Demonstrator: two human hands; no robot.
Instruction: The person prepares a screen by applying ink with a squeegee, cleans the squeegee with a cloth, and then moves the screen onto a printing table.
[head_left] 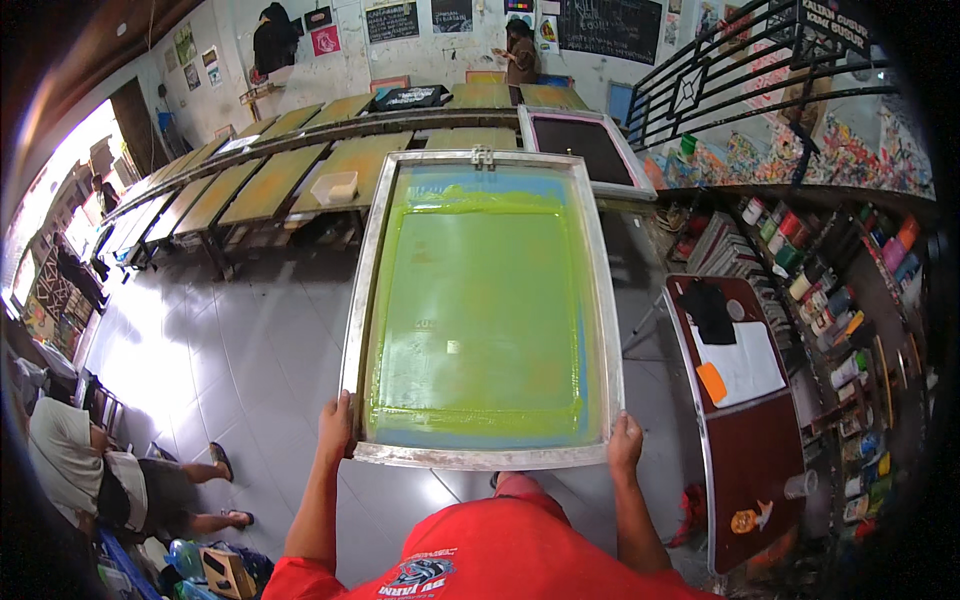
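A large screen-printing frame (pixel 452 310) with pale metal edges is held out in front of me. Its mesh is coated green, with a brighter yellow-green wet-looking border and blue patches near the ends. My left hand (pixel 336 424) is closed round the frame's near left corner. At the near right corner, my right hand (pixel 625 440) grips the other side, its fingers partly hidden behind the edge. A small metal hinge or clamp piece (pixel 484 157) sits at the middle of the far edge.
Long printing tables (pixel 270 190) with several boards run across the back; a white tub (pixel 334 188) stands on one. Another framed screen (pixel 588 150) lies beyond mine. A brown table (pixel 745 460) and shelves of bottles (pixel 830 300) stand right. One person (pixel 75 465) sits at left; another (pixel 520 60) stands far back.
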